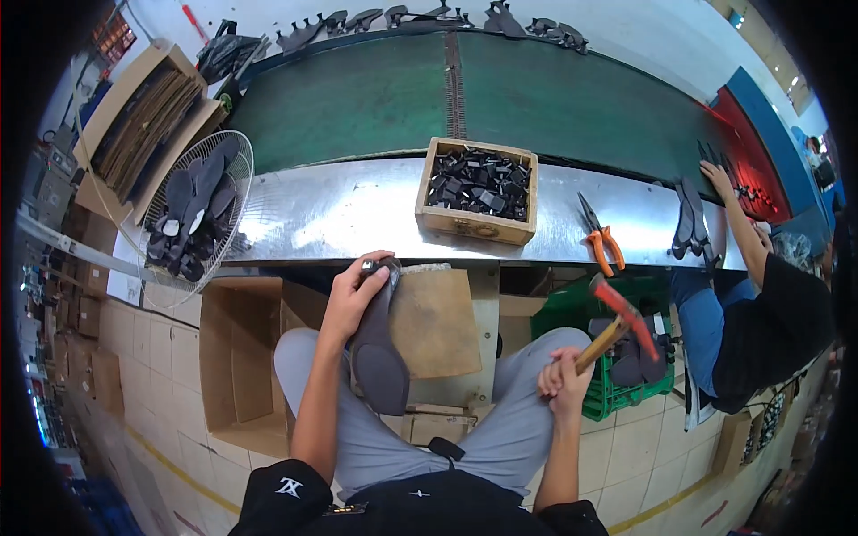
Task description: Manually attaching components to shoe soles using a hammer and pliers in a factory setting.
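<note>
My left hand [349, 302] is closed round the heel end of a dark grey high-heel shoe sole [382, 362]. The sole's broad toe part points down toward my lap. It lies along the left side of a worn tan pad [436, 323] between my knees. In my right hand [565, 382], a hammer [602, 345] with a wooden handle and a red head is gripped above my right knee. The hammer head is raised, apart from the sole. A wooden box [474, 228] on the metal ledge ahead holds many small black heel tips [481, 183].
Orange-handled pliers [610, 248] and dark soles [690, 221] lie on the ledge [340, 210], before a green conveyor belt [357, 112]. A round white wire cage [246, 183] stands left, above a cardboard box [241, 357]. A green crate [594, 397] stands right, near a co-worker [769, 308].
</note>
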Demonstrator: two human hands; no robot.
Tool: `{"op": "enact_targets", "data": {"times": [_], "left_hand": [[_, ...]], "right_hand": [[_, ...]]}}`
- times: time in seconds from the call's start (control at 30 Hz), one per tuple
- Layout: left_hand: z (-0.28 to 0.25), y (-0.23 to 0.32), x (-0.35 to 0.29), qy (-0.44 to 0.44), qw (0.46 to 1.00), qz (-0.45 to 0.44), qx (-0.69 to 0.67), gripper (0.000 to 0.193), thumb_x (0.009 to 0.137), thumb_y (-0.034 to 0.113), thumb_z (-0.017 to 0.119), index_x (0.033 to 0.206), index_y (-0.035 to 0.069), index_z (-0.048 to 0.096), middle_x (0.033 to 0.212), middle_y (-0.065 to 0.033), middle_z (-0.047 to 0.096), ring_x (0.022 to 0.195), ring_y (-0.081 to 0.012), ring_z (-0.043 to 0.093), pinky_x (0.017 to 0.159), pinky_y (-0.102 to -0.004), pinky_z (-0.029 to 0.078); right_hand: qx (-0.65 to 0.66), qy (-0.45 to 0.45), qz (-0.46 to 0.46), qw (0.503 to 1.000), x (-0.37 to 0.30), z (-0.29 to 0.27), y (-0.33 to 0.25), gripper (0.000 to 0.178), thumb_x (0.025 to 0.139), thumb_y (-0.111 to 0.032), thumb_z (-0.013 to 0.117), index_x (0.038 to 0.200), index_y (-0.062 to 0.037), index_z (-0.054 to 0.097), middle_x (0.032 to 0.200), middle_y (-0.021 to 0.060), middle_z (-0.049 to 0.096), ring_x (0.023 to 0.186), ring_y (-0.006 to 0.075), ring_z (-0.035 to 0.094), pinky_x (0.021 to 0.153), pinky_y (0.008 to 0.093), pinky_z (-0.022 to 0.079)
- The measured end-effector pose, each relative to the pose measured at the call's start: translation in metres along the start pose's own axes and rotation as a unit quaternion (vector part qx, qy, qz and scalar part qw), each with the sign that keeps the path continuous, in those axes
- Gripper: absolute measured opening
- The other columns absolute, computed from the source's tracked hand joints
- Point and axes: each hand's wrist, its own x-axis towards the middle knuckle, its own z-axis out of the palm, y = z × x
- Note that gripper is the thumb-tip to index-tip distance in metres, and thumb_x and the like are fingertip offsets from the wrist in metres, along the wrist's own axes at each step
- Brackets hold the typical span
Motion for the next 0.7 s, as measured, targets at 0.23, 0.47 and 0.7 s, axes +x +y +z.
{"op": "enact_targets", "data": {"times": [0.23, 0.47, 0.7], "left_hand": [[-0.006, 0.007, -0.011, 0.01, 0.988, -0.043, -0.15, 0.048, 0.103, 0.036, 0.044, 0.121, -0.005, 0.062, 0.106, -0.0161, 0.072, 0.099, -0.0183, 0.064, 0.093, -0.0296, 0.047], [-0.002, 0.006, -0.015, -0.015, 0.976, -0.03, -0.214, 0.043, 0.101, 0.032, 0.047, 0.116, -0.005, 0.063, 0.106, -0.0161, 0.071, 0.099, -0.0194, 0.066, 0.092, -0.0303, 0.048], [0.037, -0.005, -0.025, 0.005, 0.983, 0.005, -0.181, 0.04, 0.1, 0.029, 0.049, 0.112, -0.004, 0.067, 0.104, -0.01, 0.071, 0.095, -0.0161, 0.063, 0.089, -0.0281, 0.047]], "right_hand": [[0.204, 0.03, 0.029, 0.978, 0.002, -0.033, 0.012, 0.03, 0.107, -0.03, 0.046, 0.09, -0.0062, 0.052, 0.051, -0.0054, 0.024, 0.037, 0.0062, 0.026, 0.036, 0.0245, 0.027], [0.234, -0.029, 0.052, 0.971, -0.008, -0.002, 0.017, 0.03, 0.107, -0.031, 0.046, 0.089, -0.0078, 0.05, 0.051, -0.0054, 0.025, 0.037, 0.006, 0.026, 0.036, 0.0245, 0.026], [0.141, -0.042, 0.027, 0.989, -0.008, 0.02, 0.017, 0.029, 0.106, -0.027, 0.051, 0.087, -0.0049, 0.051, 0.051, -0.0052, 0.029, 0.037, 0.0054, 0.029, 0.036, 0.025, 0.027]]}}
